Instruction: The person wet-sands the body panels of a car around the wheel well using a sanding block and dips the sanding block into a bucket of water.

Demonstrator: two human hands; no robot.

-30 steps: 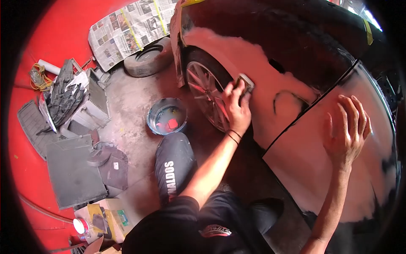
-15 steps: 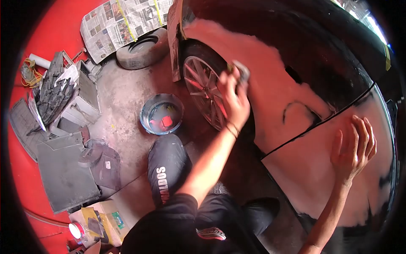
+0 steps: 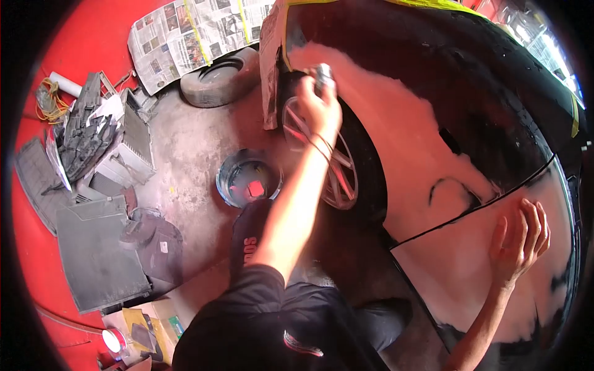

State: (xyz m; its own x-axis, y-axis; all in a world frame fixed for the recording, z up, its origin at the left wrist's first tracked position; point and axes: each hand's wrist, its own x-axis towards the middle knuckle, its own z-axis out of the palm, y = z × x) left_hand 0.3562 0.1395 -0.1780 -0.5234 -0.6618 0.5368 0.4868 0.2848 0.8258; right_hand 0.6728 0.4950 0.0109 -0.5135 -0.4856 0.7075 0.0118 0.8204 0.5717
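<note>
My left hand (image 3: 320,108) is closed around a small grey block (image 3: 323,75) at the upper edge of the wheel arch. Its exact kind is unclear. The car's fender (image 3: 396,136) is matt pinkish in the middle, with glossy black above. Behind my left wrist is the spoked wheel (image 3: 340,179). My right hand (image 3: 521,241) lies with fingers stretched on the door panel (image 3: 445,272), which has the same matt patch and black edges. It holds nothing.
A water bucket (image 3: 221,188) with a red sponge-like piece (image 3: 255,189) stands by my knee. Farther off are a loose tire (image 3: 216,89) and newspaper masking (image 3: 164,40). Car parts (image 3: 86,133), a dark flat panel (image 3: 99,253) and cardboard (image 3: 164,312) lie at left.
My left hand has moved up and left along the arch edge with the grey block. The view has shifted slightly. My right hand stays at the same spot on the door.
</note>
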